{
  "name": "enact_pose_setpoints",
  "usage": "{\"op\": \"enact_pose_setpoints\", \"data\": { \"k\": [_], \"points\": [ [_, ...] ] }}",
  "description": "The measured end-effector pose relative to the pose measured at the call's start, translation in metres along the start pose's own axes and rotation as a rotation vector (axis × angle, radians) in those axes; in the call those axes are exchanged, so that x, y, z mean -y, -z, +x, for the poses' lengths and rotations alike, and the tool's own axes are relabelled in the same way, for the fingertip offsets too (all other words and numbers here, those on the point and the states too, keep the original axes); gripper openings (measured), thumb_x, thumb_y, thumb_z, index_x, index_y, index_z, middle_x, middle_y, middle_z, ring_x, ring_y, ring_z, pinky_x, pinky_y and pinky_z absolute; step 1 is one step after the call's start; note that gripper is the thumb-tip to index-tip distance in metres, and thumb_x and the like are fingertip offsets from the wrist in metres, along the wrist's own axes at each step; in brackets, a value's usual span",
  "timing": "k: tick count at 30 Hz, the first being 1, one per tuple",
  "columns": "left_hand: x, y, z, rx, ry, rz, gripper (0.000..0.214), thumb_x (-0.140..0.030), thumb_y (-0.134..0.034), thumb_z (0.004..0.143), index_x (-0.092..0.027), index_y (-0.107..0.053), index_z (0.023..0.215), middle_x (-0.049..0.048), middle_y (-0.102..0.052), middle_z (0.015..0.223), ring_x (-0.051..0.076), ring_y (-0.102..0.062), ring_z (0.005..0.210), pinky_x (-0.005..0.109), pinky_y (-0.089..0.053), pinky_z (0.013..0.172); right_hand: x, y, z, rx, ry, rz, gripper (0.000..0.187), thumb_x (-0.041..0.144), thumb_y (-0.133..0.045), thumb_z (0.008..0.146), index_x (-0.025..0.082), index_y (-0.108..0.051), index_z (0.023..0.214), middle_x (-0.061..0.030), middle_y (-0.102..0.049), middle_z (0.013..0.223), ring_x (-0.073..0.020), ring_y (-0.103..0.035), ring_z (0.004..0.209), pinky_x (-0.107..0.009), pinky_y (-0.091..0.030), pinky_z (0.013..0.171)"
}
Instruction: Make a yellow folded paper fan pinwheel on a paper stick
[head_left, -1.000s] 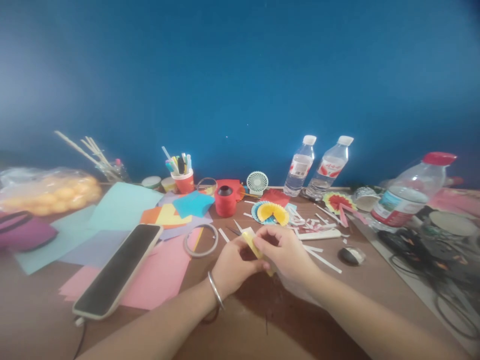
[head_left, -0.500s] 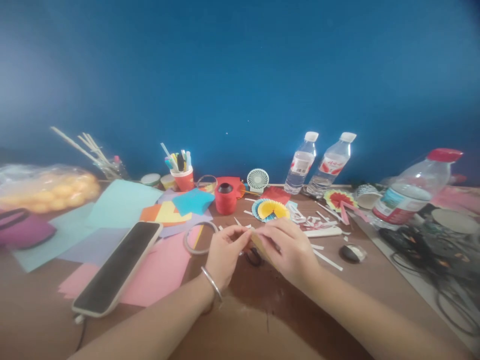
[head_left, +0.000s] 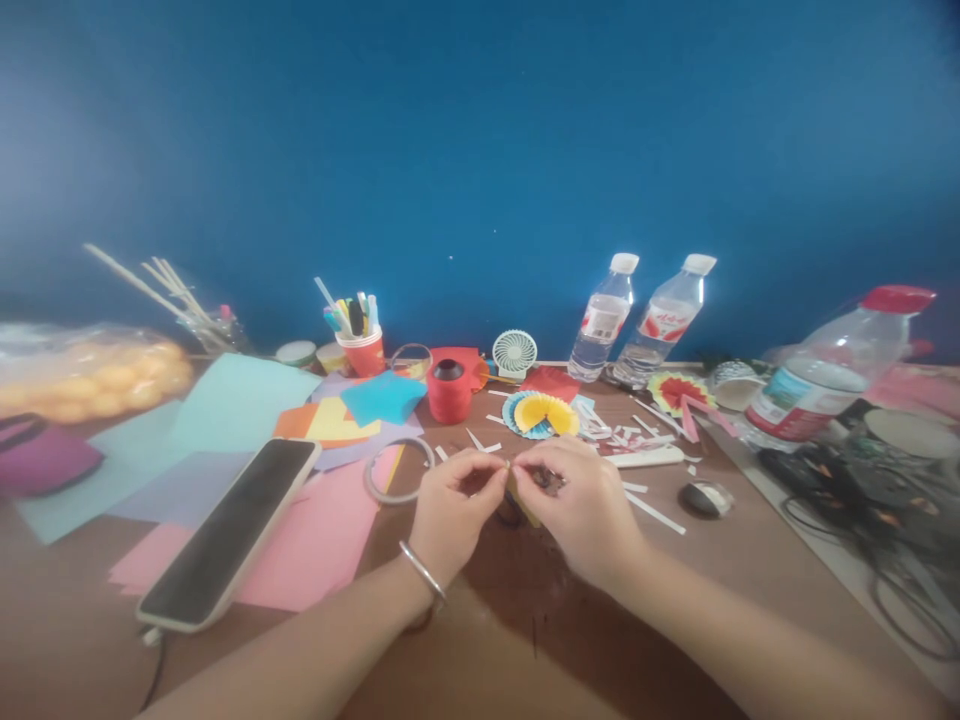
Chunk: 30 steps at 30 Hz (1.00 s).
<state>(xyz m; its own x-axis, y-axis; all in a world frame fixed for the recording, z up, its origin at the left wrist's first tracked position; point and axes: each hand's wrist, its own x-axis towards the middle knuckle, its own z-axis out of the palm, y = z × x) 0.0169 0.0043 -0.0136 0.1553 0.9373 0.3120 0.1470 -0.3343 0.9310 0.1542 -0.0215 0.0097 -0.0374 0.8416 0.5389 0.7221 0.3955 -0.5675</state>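
My left hand (head_left: pixel 459 510), with a silver bangle at its wrist, is closed, thumb and index fingertip pinched together. Fingertip to fingertip with it, my right hand (head_left: pixel 574 510) pinches too. Between them is a narrow yellow paper strip (head_left: pixel 529 508), mostly hidden by the fingers and seen nearly edge-on. A dark looped item (head_left: pixel 510 510), perhaps scissor handles, lies below the hands. Just beyond them sits a yellow and blue pleated paper rosette (head_left: pixel 541 414). A roll of tape (head_left: pixel 373 480) lies left of my left hand, on coloured paper.
A phone (head_left: pixel 232 530) rests on pink paper (head_left: pixel 322 550) at left. A red thread spool (head_left: pixel 450 392), pen cup (head_left: pixel 363 350) and small fan (head_left: pixel 514 352) stand behind. White scraps (head_left: pixel 654 512), a mouse (head_left: pixel 706 499) and several bottles (head_left: pixel 817 370) are at right.
My right hand has turned and its fingertips have come up against the left ones. The yellow strip now shows less, more edge-on. The view has shifted slightly.
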Motion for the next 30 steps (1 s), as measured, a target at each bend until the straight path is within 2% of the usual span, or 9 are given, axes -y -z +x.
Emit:
{"op": "enact_pose_setpoints", "data": {
  "k": [5,13,16,20,26,30],
  "points": [
    [-0.0027,0.0003,-0.0017,-0.003,-0.084,0.052,0.006,-0.018,-0.056,0.069,-0.016,-0.062,0.067,0.0014,-0.061,0.067,0.012,-0.054,0.063,0.022,-0.043,0.06,0.003,0.0015,-0.0008,0.006,-0.054,0.04,0.01,0.017,-0.052,0.07,0.02,-0.061,0.066,-0.0002,-0.062,0.067,-0.014,-0.055,0.065,-0.025,-0.042,0.064],
    [-0.0017,0.0,-0.0008,-0.003,-0.052,0.039,0.006,-0.018,-0.057,0.069,-0.015,-0.061,0.068,0.0012,-0.061,0.067,0.011,-0.053,0.062,0.021,-0.043,0.06,0.0058,0.0035,0.0019,0.093,-0.272,0.231,0.013,0.019,-0.05,0.071,0.02,-0.061,0.065,0.0021,-0.064,0.063,-0.0116,-0.056,0.058,-0.021,-0.042,0.054],
    [-0.0021,0.0008,-0.0013,-0.001,-0.05,0.026,0.006,-0.018,-0.057,0.069,-0.015,-0.062,0.069,0.0014,-0.061,0.067,0.011,-0.054,0.063,0.022,-0.043,0.06,0.0058,0.0053,0.0031,0.12,-0.293,0.282,0.012,0.021,-0.051,0.07,0.02,-0.063,0.067,0.0016,-0.064,0.064,-0.0123,-0.058,0.059,-0.02,-0.043,0.054],
    [-0.0031,0.001,-0.0019,0.005,-0.052,0.013,0.006,-0.017,-0.056,0.069,-0.015,-0.062,0.068,0.0013,-0.061,0.066,0.011,-0.053,0.062,0.022,-0.043,0.059,0.0046,0.0055,0.0032,0.101,-0.248,0.256,0.012,0.02,-0.052,0.069,0.02,-0.064,0.067,0.0006,-0.065,0.067,-0.0136,-0.058,0.061,-0.023,-0.043,0.057],
    [-0.0051,-0.0005,-0.0025,-0.008,0.006,-0.027,0.008,-0.021,-0.058,0.068,-0.016,-0.063,0.067,0.0021,-0.062,0.067,0.013,-0.054,0.063,0.023,-0.043,0.06,0.0044,0.0,-0.0004,0.036,-0.28,0.303,0.01,0.02,-0.05,0.07,0.018,-0.059,0.067,0.0004,-0.063,0.064,-0.0133,-0.056,0.057,-0.024,-0.043,0.054],
    [-0.0039,-0.0025,-0.0029,0.003,0.098,-0.117,0.011,-0.025,-0.06,0.066,-0.015,-0.063,0.067,0.0018,-0.061,0.061,0.012,-0.054,0.056,0.023,-0.044,0.055,0.0032,-0.0031,0.0,-0.021,-0.311,0.351,0.008,0.02,-0.051,0.068,0.017,-0.055,0.063,0.0007,-0.057,0.059,-0.0118,-0.05,0.053,-0.023,-0.04,0.051]
  ]
}}
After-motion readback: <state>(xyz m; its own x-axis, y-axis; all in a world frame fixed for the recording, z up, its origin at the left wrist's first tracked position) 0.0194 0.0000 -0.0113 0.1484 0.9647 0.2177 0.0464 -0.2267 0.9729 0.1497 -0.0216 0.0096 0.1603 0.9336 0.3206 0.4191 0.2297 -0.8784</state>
